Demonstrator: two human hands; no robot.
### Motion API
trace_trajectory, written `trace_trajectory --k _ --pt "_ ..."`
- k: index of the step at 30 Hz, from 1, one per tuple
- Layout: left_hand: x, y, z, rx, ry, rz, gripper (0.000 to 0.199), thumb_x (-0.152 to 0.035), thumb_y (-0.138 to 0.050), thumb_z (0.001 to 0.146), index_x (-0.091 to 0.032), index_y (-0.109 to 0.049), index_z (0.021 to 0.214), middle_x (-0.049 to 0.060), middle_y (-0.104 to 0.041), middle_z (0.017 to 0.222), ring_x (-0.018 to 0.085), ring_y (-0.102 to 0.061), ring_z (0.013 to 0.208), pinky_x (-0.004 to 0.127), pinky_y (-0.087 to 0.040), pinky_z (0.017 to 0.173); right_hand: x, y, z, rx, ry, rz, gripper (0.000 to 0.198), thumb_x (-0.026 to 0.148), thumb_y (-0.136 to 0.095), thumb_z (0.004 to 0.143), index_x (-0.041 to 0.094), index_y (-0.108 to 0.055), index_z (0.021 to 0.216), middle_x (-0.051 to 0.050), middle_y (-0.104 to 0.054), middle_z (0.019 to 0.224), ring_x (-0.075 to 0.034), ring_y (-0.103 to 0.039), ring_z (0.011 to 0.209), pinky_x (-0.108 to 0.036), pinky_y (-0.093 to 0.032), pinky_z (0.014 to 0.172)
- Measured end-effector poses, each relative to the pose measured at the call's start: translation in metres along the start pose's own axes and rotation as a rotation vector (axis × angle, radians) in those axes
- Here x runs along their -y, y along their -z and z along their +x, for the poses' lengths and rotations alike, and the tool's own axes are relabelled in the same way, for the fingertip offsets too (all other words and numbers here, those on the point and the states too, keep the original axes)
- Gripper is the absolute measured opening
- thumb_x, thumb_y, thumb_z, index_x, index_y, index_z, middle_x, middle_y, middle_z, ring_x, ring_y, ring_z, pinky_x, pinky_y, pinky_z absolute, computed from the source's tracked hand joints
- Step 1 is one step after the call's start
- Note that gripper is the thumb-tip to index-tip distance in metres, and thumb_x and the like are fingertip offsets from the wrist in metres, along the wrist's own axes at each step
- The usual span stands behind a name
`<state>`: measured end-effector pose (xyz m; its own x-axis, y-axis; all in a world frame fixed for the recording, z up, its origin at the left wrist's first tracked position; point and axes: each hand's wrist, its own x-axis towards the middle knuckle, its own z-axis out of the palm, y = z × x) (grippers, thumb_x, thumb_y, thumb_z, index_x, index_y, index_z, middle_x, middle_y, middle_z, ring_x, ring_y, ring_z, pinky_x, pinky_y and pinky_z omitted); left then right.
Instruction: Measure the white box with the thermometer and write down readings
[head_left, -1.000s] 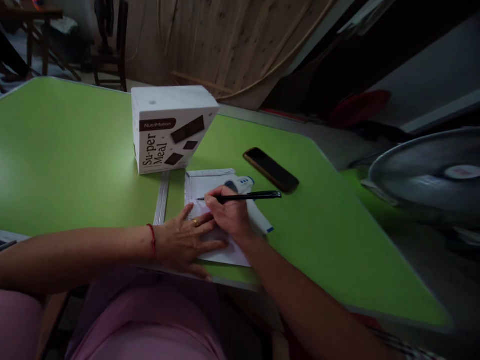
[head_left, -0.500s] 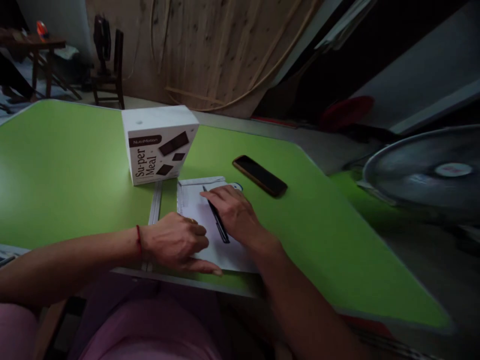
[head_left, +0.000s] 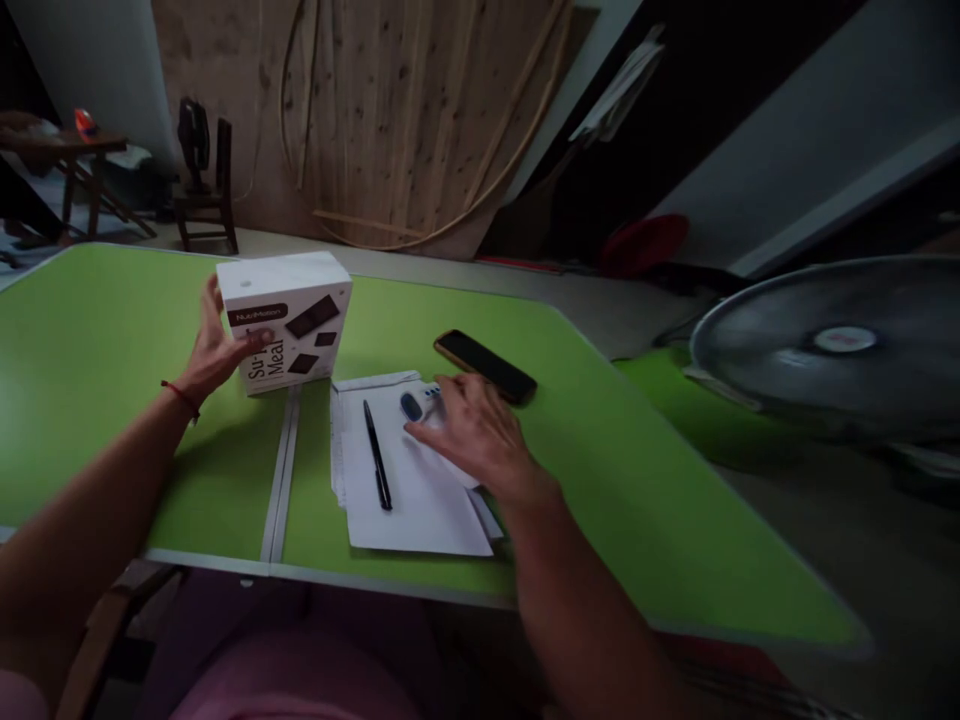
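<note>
My left hand [head_left: 217,350] is wrapped round the left side of a white meal box [head_left: 313,345], thumb across its front and fingers at the far side. The box stands upright on the green table. My right hand [head_left: 480,430] is curled over a small white device [head_left: 421,400] with a blue-rimmed oval display and blue buttons; the hand hides part of it. Under that device lie white sheets of paper [head_left: 420,525]. A black pen [head_left: 377,455] rests on the paper, left of my right hand, with no hand touching it.
A dark phone [head_left: 486,365] lies on the green table [head_left: 622,520] just beyond my right hand. A metal seam [head_left: 281,480] crosses the tabletop. To the right stands a large round fan [head_left: 825,345]. Behind are a chair [head_left: 206,210] and a wooden panel [head_left: 390,120].
My left hand has moved from the paper to the box and taken hold of it. The pen has left my right hand, which has closed over the white device.
</note>
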<state>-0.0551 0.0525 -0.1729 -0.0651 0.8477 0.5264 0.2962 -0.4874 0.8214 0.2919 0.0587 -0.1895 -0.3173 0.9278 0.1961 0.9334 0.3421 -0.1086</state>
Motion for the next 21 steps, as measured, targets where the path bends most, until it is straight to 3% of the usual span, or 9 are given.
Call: trace_trajectory --k 2,5,8,13,16,19,21 --pt "0.009 0.000 -0.002 0.138 0.128 -0.079 0.080 -0.047 -0.088 0.067 -0.020 -0.043 0.128 0.015 -0.061 0.128 0.036 -0.060 0.122 0.057 -0.056 0.096 -0.001 0.006 0.000 0.164 -0.127 -0.020 0.060 0.050 -0.072 0.081 0.010 -0.065 0.125 -0.023 -0.065 0.122 -0.036 -0.065 0.109 -0.048 -0.052 0.085" --pt "0.016 0.000 -0.003 0.195 0.177 -0.038 0.071 -0.038 -0.091 0.060 -0.016 -0.053 0.116 0.014 -0.068 0.115 0.034 -0.065 0.114 0.057 -0.057 0.094 0.001 0.012 0.000 0.320 -0.198 -0.034 0.043 0.054 -0.061 0.089 0.014 -0.073 0.097 -0.017 -0.072 0.102 -0.030 -0.070 0.092 -0.042 -0.051 0.078" --pt "0.014 0.000 -0.004 0.147 0.200 0.000 0.068 -0.037 -0.091 0.060 -0.015 -0.057 0.114 0.014 -0.070 0.113 0.034 -0.066 0.113 0.058 -0.057 0.094 0.004 0.014 0.000 0.356 -0.214 -0.033 0.042 0.053 -0.056 0.092 0.017 -0.072 0.080 -0.013 -0.073 0.087 -0.025 -0.070 0.081 -0.037 -0.049 0.073" --pt "-0.007 -0.017 -0.008 0.132 0.183 -0.098 0.062 -0.038 -0.088 0.065 -0.014 -0.062 0.115 0.015 -0.071 0.119 0.033 -0.070 0.108 0.056 -0.059 0.093 0.006 0.016 0.004 0.338 -0.270 -0.011 0.043 0.055 -0.058 0.088 0.015 -0.074 0.088 -0.016 -0.075 0.092 -0.028 -0.071 0.085 -0.037 -0.049 0.071" --pt "-0.015 -0.030 -0.012 0.174 0.192 -0.156 0.056 -0.041 -0.085 0.069 -0.014 -0.064 0.114 0.015 -0.073 0.115 0.032 -0.073 0.101 0.057 -0.060 0.090 0.001 0.020 0.006 0.229 -0.348 0.124 0.040 0.056 -0.064 0.081 0.017 -0.074 0.088 -0.014 -0.075 0.088 -0.028 -0.071 0.081 -0.036 -0.050 0.067" --pt "-0.012 -0.038 -0.016 0.245 0.214 -0.186 0.055 -0.041 -0.084 0.070 -0.013 -0.065 0.114 0.015 -0.074 0.113 0.031 -0.073 0.097 0.056 -0.061 0.087 -0.004 0.024 0.005 -0.049 -0.408 0.389 0.033 0.048 -0.070 0.070 0.020 -0.073 0.088 -0.010 -0.074 0.084 -0.026 -0.068 0.078 -0.036 -0.050 0.065" --pt "-0.008 -0.041 -0.017 0.278 0.212 -0.193 0.056 -0.041 -0.083 0.070 -0.014 -0.064 0.114 0.015 -0.074 0.112 0.029 -0.074 0.094 0.053 -0.062 0.085 -0.001 0.028 0.001 -0.243 -0.368 0.671 0.032 0.047 -0.069 0.066 0.022 -0.069 0.084 -0.007 -0.071 0.079 -0.023 -0.065 0.073 -0.035 -0.049 0.063"
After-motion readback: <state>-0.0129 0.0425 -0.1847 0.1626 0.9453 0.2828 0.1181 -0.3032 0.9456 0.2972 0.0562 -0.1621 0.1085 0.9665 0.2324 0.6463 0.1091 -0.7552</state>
